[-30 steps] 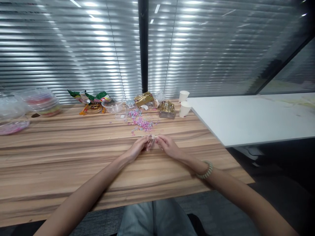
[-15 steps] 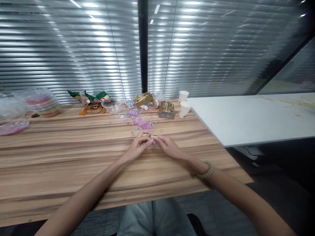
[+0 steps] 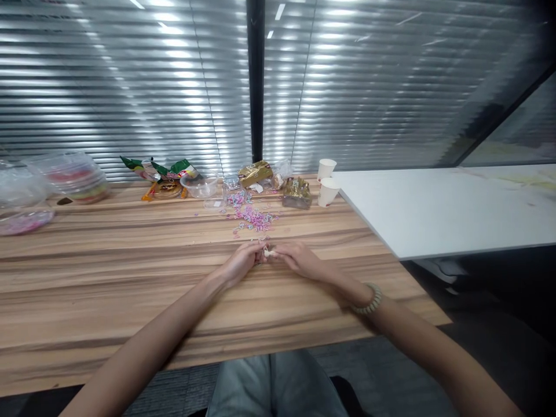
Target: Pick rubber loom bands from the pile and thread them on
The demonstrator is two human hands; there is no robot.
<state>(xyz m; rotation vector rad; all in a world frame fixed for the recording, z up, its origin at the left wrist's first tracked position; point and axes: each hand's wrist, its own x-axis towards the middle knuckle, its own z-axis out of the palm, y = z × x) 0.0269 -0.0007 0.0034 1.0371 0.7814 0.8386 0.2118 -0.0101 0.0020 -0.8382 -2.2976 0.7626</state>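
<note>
Wooden tabletop [image 3: 108,278] lies under both your hands, which meet just in front of the scattered pile of pink and pastel beads [image 3: 252,217]. Your left hand [image 3: 241,260] and right hand [image 3: 295,258] are curled nearly closed, fingertips pinching one small pale bead [image 3: 266,252] between them. Snack bags [image 3: 165,174] lie behind the pile; their print is too small to read.

I see closed blinds [image 3: 130,87] at twelve o'clock, my wooden table [image 3: 108,278], a white table [image 3: 443,208] at two.
</note>
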